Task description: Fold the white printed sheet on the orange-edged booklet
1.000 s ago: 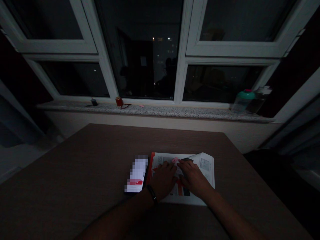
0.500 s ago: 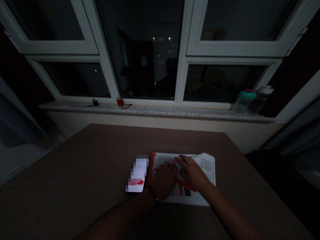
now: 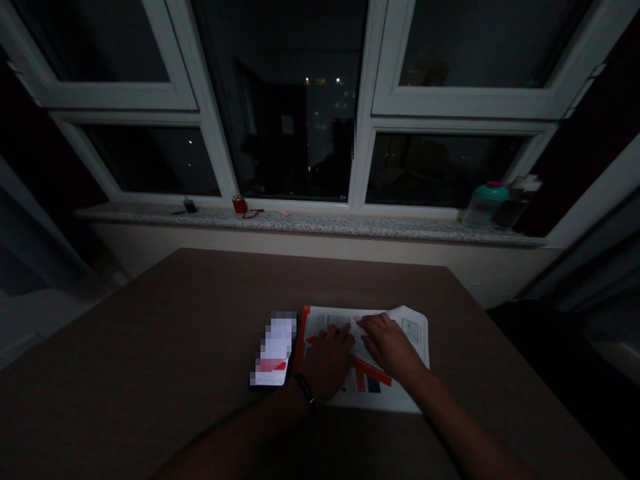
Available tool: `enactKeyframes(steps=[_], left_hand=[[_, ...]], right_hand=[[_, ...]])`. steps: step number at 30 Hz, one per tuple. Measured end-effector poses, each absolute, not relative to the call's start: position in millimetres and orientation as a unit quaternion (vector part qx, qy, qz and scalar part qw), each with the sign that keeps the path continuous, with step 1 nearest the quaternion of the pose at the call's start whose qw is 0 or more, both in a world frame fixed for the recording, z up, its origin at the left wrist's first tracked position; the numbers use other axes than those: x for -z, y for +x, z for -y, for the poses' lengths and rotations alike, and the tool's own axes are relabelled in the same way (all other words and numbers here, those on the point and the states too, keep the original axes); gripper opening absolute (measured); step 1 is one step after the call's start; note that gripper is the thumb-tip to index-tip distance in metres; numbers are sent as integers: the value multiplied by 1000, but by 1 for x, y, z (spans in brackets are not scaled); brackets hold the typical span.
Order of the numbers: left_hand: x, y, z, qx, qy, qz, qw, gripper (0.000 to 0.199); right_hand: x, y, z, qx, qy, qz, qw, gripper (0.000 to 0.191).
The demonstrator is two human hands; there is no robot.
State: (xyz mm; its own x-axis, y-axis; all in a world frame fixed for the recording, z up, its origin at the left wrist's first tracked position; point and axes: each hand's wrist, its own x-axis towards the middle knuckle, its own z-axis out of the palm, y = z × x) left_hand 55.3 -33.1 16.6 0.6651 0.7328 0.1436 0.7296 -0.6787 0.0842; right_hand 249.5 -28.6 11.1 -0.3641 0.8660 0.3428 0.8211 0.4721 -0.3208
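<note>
A white booklet [image 3: 373,399] with printed pictures and a red-orange left edge lies on the dark brown table. On it rests a folded paper [image 3: 361,347] with a red strip along its lower edge. My left hand [image 3: 329,360] lies over the booklet's left part, fingers stretched out and pressing on the paper; a dark band circles that wrist. My right hand [image 3: 393,341] rests on the paper's right side, its fingers extended and slightly bent. By its fingertips shows a small pink piece [image 3: 358,321]; whether the fingers grip it is unclear.
A lit phone [image 3: 275,348] lies left of the booklet. Beyond the table [image 3: 225,287] runs a speckled windowsill [image 3: 320,221], holding a red jar [image 3: 239,204], a small dark bottle [image 3: 189,205] and, at right, a teal-lidded bottle [image 3: 486,203] beside another clear one.
My right hand has shifted slightly right and its fingertips have drawn back, uncovering more of the pink piece. My left hand stays nearly where it was.
</note>
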Motion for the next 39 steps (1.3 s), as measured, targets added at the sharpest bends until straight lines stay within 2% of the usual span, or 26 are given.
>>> enactKeyframes(steps=[4,18,28,39], left_hand=[[-18,56,34,-83,910,-406,5,29],[-14,56,33,-78,912,-403,-7,28],[-14,55,33,-89,909,-407,8,29],[-12,54,32,-101,908,-407,12,29]], right_hand=[[-7,249,27,-42,-519,821,235,39],[6,249,20,-75,-540,790,281,17],[2,251,25,-37,-597,764,242,30],[5,254,21,-34,-609,750,254,28]])
